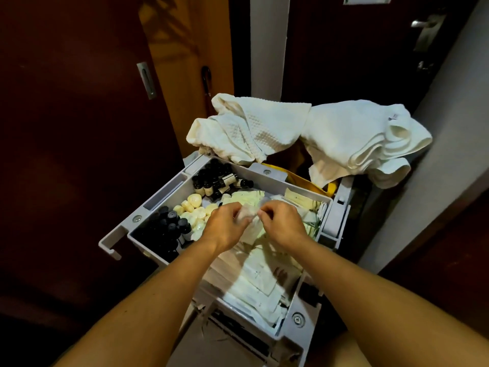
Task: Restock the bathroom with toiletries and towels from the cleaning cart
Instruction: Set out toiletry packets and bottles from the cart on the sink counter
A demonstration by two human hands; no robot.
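Note:
The grey cleaning cart tray holds small dark bottles, round cream soaps, more black-capped bottles and several white packets. Over the tray's middle, my left hand and my right hand both pinch one small clear-wrapped white packet between them. White towels lie crumpled over the far end of the cart, one of them waffle-textured.
A dark wooden door stands to the left with a metal recessed handle. A second door with a lever handle is at the upper right. A grey wall runs close along the cart's right side.

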